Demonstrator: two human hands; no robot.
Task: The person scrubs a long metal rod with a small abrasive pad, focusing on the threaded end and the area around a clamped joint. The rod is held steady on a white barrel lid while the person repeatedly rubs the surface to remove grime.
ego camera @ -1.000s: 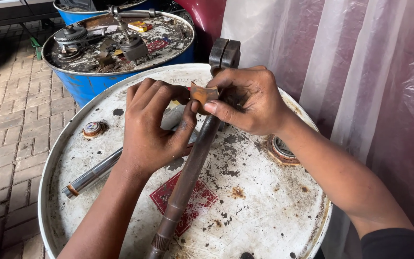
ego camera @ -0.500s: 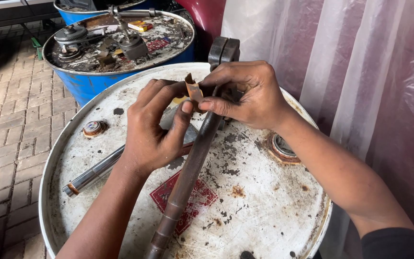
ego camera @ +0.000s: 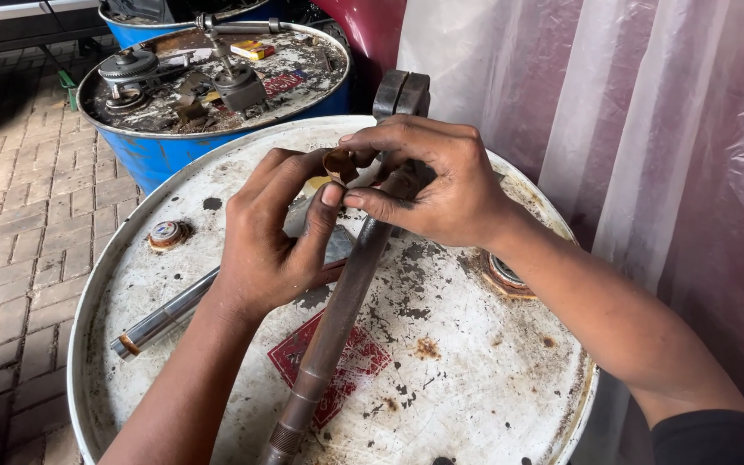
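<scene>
Since a second ago, I keep my left hand and right hand pinching the small curled brown strip above the long rusty steel shaft; wrapping unfinished.

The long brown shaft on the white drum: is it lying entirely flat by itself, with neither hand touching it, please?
No: the right hand grips the long brown shaft near its upper end.
</scene>
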